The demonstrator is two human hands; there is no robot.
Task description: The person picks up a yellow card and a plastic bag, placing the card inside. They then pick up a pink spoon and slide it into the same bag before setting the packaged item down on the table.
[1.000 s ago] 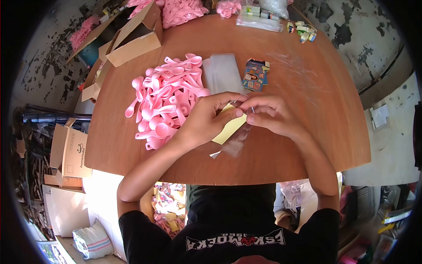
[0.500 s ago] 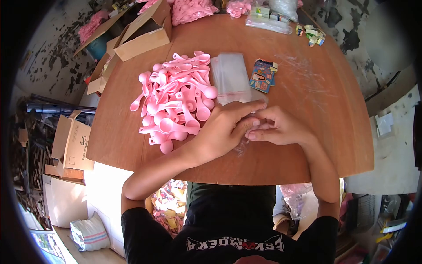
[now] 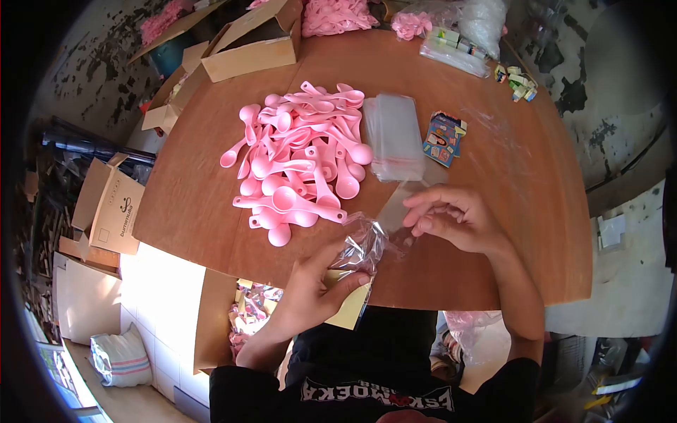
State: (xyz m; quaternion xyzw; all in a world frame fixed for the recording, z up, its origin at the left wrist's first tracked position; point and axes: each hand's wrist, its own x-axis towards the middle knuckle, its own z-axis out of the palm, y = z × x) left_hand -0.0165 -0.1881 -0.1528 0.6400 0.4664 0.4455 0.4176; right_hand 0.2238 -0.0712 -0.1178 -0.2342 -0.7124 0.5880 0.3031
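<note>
My left hand (image 3: 310, 292) is closed around a clear plastic bag (image 3: 363, 247) near the table's front edge. In the bag's lower part is a pale yellow card (image 3: 349, 308) with a dark edge, pinned under my thumb. The bag's crinkled upper end sticks out towards my right hand (image 3: 455, 218), which hovers over the table with its fingers apart and slightly curled. Beyond the bag lies a heap of pink measuring spoons (image 3: 303, 158). A stack of flat clear bags (image 3: 395, 137) is to the right of the heap, beside some printed blue cards (image 3: 444, 137).
An open cardboard box (image 3: 250, 53) stands at the table's far left. Pink items in bags (image 3: 338, 17) and clear packs (image 3: 455, 53) line the back edge. Small yellow-and-white boxes (image 3: 518, 83) sit at the far right. Below the table, a carton (image 3: 215, 317) holds packed pieces.
My hands were together over the table; they have now separated. The left has come back towards me with the bag and card showing. The view has shifted slightly.
</note>
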